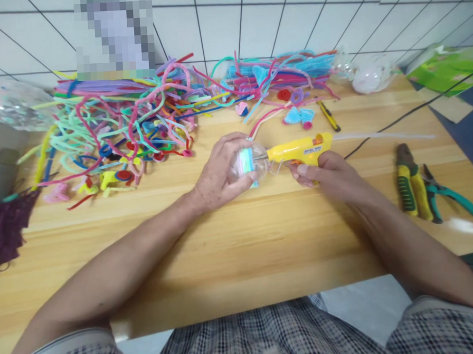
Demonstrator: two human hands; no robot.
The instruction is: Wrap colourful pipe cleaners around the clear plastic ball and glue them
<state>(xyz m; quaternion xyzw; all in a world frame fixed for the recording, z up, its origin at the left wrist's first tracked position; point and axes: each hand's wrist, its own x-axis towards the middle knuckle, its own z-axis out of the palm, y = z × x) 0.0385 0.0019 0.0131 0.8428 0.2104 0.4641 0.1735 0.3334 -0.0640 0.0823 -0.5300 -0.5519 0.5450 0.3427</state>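
Observation:
Near the middle of the wooden table, my left hand (pixel 222 172) grips a clear round ball (pixel 260 164) with a pastel striped band (pixel 246 161) around it. My right hand (pixel 327 175) holds a yellow glue gun (pixel 298 150) by its handle, with fingers at the orange trigger. The gun's metal nozzle points left and reaches the ball's right side; whether it touches is too small to tell. A translucent glue stick (pixel 385 135) extends from the back of the gun. Pink and white stems (pixel 265 117) lie just behind the ball.
Tangled pipe cleaners (pixel 118 117) cover the back left, with more bundles (pixel 278 72) at back centre. A yellow cutter (pixel 328 115) and blue bow (pixel 299 115) lie behind the gun. Yellow-handled pliers (pixel 413 183), teal-handled pliers (pixel 453 192) and a black cable (pixel 400 116) are on the right.

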